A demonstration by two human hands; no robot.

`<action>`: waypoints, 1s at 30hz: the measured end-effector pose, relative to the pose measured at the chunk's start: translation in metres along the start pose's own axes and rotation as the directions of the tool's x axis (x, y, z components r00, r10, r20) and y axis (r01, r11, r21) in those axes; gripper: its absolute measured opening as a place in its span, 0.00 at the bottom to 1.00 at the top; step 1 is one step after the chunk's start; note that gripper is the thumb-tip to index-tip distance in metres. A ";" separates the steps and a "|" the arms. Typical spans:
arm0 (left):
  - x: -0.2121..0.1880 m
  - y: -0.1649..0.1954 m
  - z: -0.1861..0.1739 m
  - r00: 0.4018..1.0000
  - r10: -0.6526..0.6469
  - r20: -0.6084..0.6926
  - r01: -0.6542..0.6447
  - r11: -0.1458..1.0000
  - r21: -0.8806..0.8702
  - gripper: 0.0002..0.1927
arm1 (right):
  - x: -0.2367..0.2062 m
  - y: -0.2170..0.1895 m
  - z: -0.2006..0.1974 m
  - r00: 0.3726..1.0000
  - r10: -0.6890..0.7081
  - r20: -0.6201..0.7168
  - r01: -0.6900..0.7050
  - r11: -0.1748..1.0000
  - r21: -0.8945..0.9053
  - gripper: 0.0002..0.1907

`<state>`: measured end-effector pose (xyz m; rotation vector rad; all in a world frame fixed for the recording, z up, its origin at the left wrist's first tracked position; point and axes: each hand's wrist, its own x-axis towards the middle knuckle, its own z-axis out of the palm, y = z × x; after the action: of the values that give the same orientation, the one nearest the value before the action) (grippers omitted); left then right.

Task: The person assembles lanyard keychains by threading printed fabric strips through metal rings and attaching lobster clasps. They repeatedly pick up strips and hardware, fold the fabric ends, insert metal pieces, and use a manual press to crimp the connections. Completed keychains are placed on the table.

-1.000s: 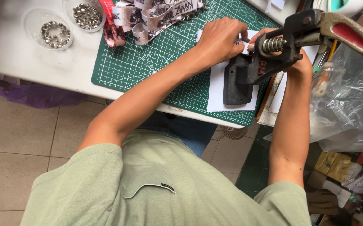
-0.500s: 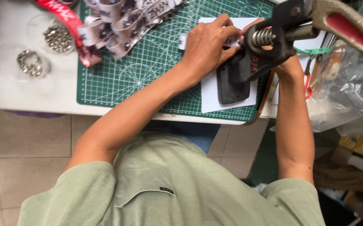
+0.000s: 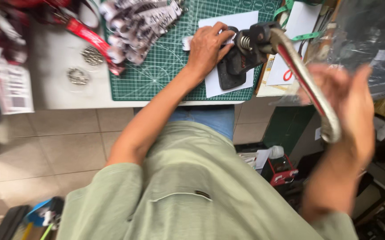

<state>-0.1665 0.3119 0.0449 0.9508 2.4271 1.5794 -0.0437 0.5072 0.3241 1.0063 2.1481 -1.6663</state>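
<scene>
Left hand (image 3: pixel 208 46) flat, fingers spread, touching black hand press (image 3: pixel 234 66) upper centre on green cutting mat (image 3: pixel 157 75), blurred right hand (image 3: pixel 350 106) gripping press lever (image 3: pixel 305 80) at right, desk (image 3: pixel 55 75) upper left

Sage-green short-sleeved shirt, blue jeans, bare forearms.

Right hand (image 3: pixel 350 104): left the press head, dropped to the right of the frame, blurred, by the lever's free end.
Lever (image 3: pixel 305 80): swung down toward the lower right.
View: tilted lower, showing more floor.
</scene>
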 end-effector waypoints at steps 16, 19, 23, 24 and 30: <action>0.027 0.019 -0.083 0.999 0.004 0.034 -0.004 1.000 -0.015 0.15 | -0.039 -0.143 0.125 0.956 0.182 -0.228 -0.290 0.686 -0.667 0.20; 0.026 0.022 -0.092 0.999 -0.004 0.049 0.003 1.000 0.021 0.14 | -0.037 -0.143 0.121 0.953 0.254 -0.167 -0.296 0.654 -0.696 0.21; 0.024 0.020 -0.098 1.000 0.007 0.006 -0.008 0.997 0.078 0.15 | -0.048 -0.104 0.140 0.984 -0.014 -0.175 -0.118 0.685 -0.719 0.20; 0.025 0.019 -0.097 1.000 0.001 0.003 -0.001 0.998 0.057 0.15 | -0.049 -0.097 0.141 0.979 0.015 -0.204 -0.152 0.720 -0.677 0.20; 0.025 0.022 -0.092 1.000 -0.014 0.000 0.014 1.000 0.025 0.14 | -0.050 -0.083 0.135 0.968 0.070 -0.240 -0.197 0.806 -0.558 0.20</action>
<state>-0.2135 0.2583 0.1126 0.9356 2.4542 1.5480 -0.0898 0.3549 0.3719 1.1295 2.4158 -0.7664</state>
